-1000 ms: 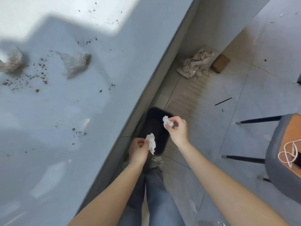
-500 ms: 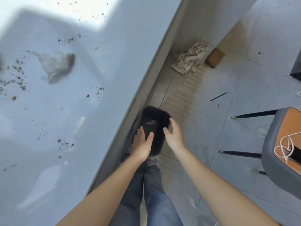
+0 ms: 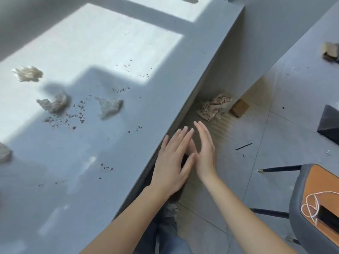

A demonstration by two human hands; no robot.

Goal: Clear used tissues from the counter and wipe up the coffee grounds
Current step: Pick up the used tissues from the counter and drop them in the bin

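Observation:
Several crumpled used tissues lie on the grey counter [image 3: 128,52]: one [image 3: 109,107] near the middle, one [image 3: 53,103] to its left, one [image 3: 28,74] further back in sunlight, and one [image 3: 4,153] at the left edge. Dark coffee grounds [image 3: 73,118] are scattered among them, with a smaller patch [image 3: 107,167] nearer me. My left hand [image 3: 172,162] and my right hand [image 3: 205,149] hover flat and empty, fingers apart, just past the counter's edge, over the black bin [image 3: 184,162], which they mostly hide.
On the floor under the counter lie a crumpled beige cloth [image 3: 214,107] and a small brown block [image 3: 239,108]. A grey chair with an orange seat [image 3: 319,198] carrying a white cord stands at the right. A thin black stick [image 3: 244,146] lies on the tiles.
One second ago each hand held a small tissue over the bin. Both tissues were let go into it. My hands have since risen with fingers spread, and my view has lifted toward the counter.

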